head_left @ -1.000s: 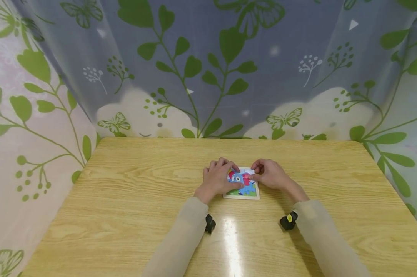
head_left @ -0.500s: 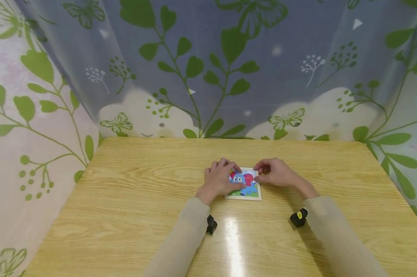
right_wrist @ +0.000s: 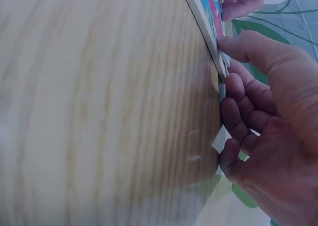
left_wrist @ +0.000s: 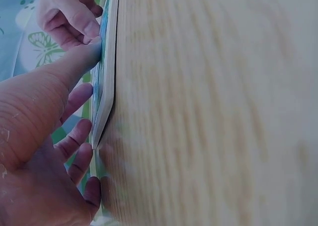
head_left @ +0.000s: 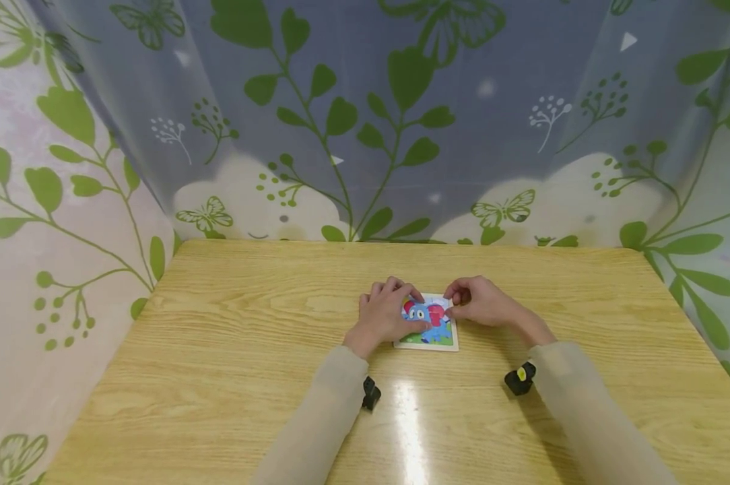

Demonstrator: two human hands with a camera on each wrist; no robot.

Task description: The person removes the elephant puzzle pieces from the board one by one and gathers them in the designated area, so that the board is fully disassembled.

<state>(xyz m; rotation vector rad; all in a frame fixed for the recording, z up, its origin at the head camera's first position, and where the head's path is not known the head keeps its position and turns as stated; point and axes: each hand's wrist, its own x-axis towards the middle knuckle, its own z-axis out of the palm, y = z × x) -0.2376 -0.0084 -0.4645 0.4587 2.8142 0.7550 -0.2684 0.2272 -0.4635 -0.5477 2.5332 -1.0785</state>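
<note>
A small square jigsaw puzzle [head_left: 440, 333] with a blue elephant, a pink ear and a pale frame lies on the table. My left hand [head_left: 384, 316] spreads over its left side, thumb on the picture and index fingertip near the top edge; in the left wrist view the other fingers rest loosely by the frame. My right hand [head_left: 483, 302] is at the upper right corner, thumb and index finger bent around it. The right wrist view shows the thumb tip [right_wrist: 223, 44] against the frame edge, the remaining fingers curled on the table. The palm covers part of the picture's left side.
The wooden table [head_left: 250, 289] reaches back to a blue curtain [head_left: 510, 128] printed with leaves and butterflies. Patterned cloth [head_left: 31, 222] hangs at both sides. Black wrist cameras [head_left: 519, 378] sit at both sleeves.
My right hand has shifted right, from over the elephant's pink ear to the puzzle's right edge, uncovering the ear. The left hand stays in place on the puzzle.
</note>
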